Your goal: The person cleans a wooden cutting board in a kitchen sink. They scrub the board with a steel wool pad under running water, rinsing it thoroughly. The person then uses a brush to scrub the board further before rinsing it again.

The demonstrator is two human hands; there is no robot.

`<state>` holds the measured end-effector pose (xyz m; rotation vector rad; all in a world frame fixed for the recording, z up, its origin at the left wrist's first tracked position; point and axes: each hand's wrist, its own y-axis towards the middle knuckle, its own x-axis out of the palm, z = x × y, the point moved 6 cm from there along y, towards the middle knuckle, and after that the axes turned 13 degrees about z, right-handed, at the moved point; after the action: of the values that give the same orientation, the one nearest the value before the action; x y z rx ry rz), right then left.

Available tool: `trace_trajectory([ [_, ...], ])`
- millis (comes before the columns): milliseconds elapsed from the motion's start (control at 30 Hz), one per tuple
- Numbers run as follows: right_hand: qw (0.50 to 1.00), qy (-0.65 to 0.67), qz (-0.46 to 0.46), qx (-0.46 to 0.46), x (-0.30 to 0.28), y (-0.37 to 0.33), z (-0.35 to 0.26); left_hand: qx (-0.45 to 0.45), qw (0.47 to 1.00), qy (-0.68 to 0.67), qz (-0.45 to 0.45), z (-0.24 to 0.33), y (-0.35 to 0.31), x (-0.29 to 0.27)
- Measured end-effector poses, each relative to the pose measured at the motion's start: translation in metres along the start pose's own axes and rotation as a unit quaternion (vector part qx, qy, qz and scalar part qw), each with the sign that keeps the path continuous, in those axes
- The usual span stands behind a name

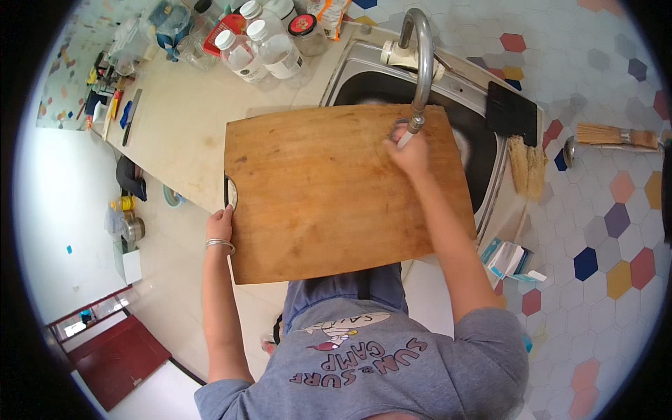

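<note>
Fingers of the left hand (pixel 220 225) curled around the near-left edge of a large rectangular brown wooden cutting board (pixel 329 189), just below its dark handle slot; a silver bangle (pixel 220 244) sat at that wrist. The board lay tilted over the front rim of a stainless steel sink (pixel 490 168) and part of the cream countertop (pixel 182 126), hiding most of the dark basin.

Beyond the fingertips of the right hand (pixel 409 155), the curved grey metal tap (pixel 422 63) arched down, its spout end touching or just above the board's far edge. That hand was closed around a small pale item at the spout, too small to identify.

Clear plastic bottles with white caps (pixel 262 49) stood well beyond the left fingers on the countertop. Right of the right fingers lay a black flat pad (pixel 513 112) on the sink ledge, and a straw-coloured brush (pixel 526 168) beside it. Hexagon tiles (pixel 602 231) covered the wall.
</note>
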<state>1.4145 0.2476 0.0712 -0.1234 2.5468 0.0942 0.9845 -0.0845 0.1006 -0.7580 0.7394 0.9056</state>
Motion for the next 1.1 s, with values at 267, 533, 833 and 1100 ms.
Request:
trace_trajectory([
  [267,0.965,-0.204,0.122,-0.108,-0.009,-0.001,0.002,0.084,0.987,0.127,0.045,0.005,0.000,0.006],
  [533,0.941,-0.162,0.171,-0.245,-0.016,-0.034,-0.028,0.397,0.906,0.105,0.106,0.160,-0.098,0.101],
  [833,0.929,-0.238,0.251,-0.135,-0.045,-0.030,0.000,-0.196,0.786,-0.413,-0.416,0.339,-0.167,0.334],
  [1100,0.924,-0.227,0.272,-0.144,-0.057,-0.036,0.020,0.242,0.954,-0.075,-0.158,0.344,-0.172,0.307],
])
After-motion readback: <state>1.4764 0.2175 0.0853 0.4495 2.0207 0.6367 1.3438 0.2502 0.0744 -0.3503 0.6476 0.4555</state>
